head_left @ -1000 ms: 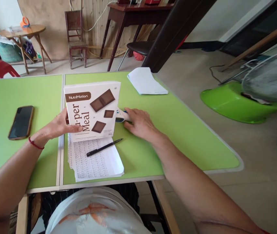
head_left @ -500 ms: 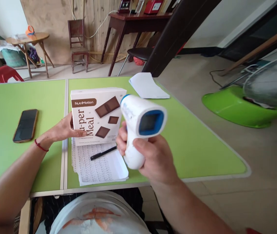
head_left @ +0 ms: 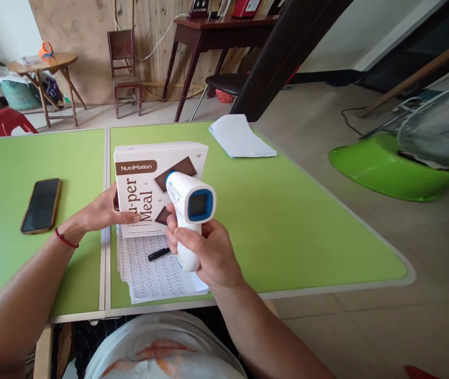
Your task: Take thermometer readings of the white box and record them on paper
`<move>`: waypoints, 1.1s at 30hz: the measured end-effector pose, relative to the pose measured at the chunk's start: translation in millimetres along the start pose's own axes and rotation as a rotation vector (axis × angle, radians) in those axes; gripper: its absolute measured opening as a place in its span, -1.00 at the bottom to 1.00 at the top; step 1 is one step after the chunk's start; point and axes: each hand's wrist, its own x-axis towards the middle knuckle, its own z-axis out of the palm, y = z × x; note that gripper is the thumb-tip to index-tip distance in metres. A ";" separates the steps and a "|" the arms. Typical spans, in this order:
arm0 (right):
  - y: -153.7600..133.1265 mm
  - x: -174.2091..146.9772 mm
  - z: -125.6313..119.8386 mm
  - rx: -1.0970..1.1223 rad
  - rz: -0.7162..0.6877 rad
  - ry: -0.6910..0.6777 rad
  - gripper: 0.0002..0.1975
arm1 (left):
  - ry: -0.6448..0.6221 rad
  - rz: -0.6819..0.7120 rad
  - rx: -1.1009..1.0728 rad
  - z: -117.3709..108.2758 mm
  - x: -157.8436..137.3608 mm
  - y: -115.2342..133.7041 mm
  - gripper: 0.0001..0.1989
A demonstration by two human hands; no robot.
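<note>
My left hand (head_left: 100, 210) grips the lower left side of a white box (head_left: 133, 192) marked NutriMotion, its thumb across the front and its fingers hidden behind. The box is upright, with brown chocolate pieces printed on it. Wrapped round the handle of a white and blue infrared thermometer (head_left: 188, 197) is my right hand (head_left: 204, 247). The thermometer's nose points at the front of the box and overlaps it; whether they touch I cannot tell. Its dark screen faces me. Below lie handwritten sheets (head_left: 145, 273) with a black pen (head_left: 159, 254), partly hidden by the thermometer.
A phone (head_left: 41, 205) in a brown case lies on the green table (head_left: 287, 226), left of the table's seam. White papers (head_left: 242, 137) rest near the far edge. Beyond stand a small chair (head_left: 123, 71), a round wooden table (head_left: 48, 63) and a green basin (head_left: 382, 168).
My right hand has brought the thermometer left and farther from me, so it now overlaps the front of the box. The left hand and the box have barely moved.
</note>
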 end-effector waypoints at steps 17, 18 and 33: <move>7.0 -1.8 -0.2 -0.054 0.007 0.070 -0.79 | 0.007 -0.029 0.047 -1.7 0.8 -0.1 -0.38; 7.3 -1.8 0.1 -0.054 0.006 0.074 -0.79 | -0.004 -0.030 0.046 -1.8 0.9 0.2 -0.39; 9.9 -1.8 2.5 -0.068 0.038 0.101 -0.72 | -0.002 0.006 0.092 -2.5 0.7 1.5 -0.37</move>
